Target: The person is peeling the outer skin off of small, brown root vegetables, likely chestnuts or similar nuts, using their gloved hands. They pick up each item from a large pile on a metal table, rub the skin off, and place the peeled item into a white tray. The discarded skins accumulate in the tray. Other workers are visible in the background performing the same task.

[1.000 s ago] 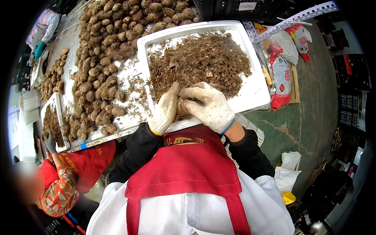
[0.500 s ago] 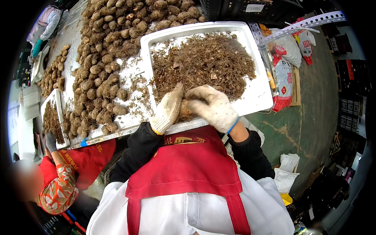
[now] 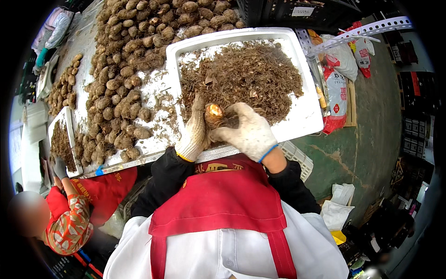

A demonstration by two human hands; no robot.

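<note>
Head view: left hand [image 3: 192, 136] and right hand [image 3: 251, 132] clasp a hairy brown tuber [image 3: 214, 116] over the near side of the white tray [image 3: 310, 111]; it looks firm and light, best held by its rough sides, as the pale end may be slippery.

Head-worn fisheye view, close above, steeply downward

Room over tray [image 3: 307, 108], far side; tubers [image 3: 113, 84] crowd left.
</note>
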